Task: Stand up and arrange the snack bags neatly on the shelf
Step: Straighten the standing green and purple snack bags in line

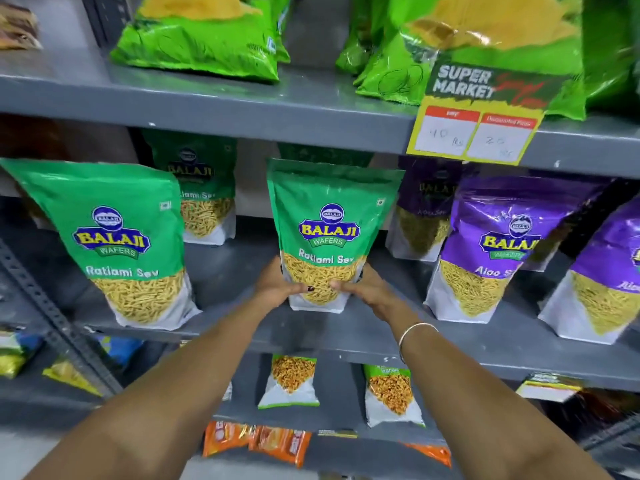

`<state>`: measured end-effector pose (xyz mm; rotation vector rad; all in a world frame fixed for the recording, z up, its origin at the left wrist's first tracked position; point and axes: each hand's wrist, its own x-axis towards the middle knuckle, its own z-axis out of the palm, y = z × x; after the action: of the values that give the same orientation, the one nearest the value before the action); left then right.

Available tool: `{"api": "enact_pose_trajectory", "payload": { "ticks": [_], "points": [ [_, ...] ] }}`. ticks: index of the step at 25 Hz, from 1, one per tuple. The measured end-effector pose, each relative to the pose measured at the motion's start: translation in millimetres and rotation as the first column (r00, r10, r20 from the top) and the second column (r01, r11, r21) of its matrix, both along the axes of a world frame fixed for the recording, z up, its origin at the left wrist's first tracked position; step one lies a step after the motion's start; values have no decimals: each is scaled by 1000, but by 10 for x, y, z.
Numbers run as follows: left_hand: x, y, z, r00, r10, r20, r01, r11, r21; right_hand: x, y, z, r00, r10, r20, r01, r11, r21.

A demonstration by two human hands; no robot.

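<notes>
I see my left hand (277, 285) and right hand (363, 289) clamped on the base of the green bag (329, 230), mid-shelf (242, 275). It stands upright, long axis twelve to six, label facing me. My thumbs hide its lower corners. A purple bag (491, 247) stands at three o'clock.

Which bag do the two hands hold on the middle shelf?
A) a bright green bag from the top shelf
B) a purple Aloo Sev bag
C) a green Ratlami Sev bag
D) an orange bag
C: the left hand and the right hand grip the lower part of the green Ratlami Sev bag, which stands upright on the middle shelf, while the purple bag stands apart at the right.
</notes>
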<state>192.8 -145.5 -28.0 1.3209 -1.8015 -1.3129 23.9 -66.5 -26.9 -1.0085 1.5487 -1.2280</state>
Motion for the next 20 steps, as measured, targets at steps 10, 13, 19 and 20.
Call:
{"api": "enact_pose_trajectory", "payload": {
  "ticks": [10, 13, 19, 20],
  "points": [
    [302, 350, 11, 981, -29, 190, 43, 997, -69, 278, 441, 59, 999, -2, -47, 3, 1000, 27],
    [349, 386, 11, 974, -40, 222, 62, 994, -91, 326, 500, 58, 998, -17, -63, 19, 999, 34],
    [386, 411, 17, 960, -57, 273, 88, 991, -103, 401, 582, 115, 997, -16, -78, 20, 999, 46],
    [395, 411, 19, 956, -60, 286, 93, 990, -105, 412, 595, 128, 996, -21, -82, 25, 998, 52]
  ]
}}
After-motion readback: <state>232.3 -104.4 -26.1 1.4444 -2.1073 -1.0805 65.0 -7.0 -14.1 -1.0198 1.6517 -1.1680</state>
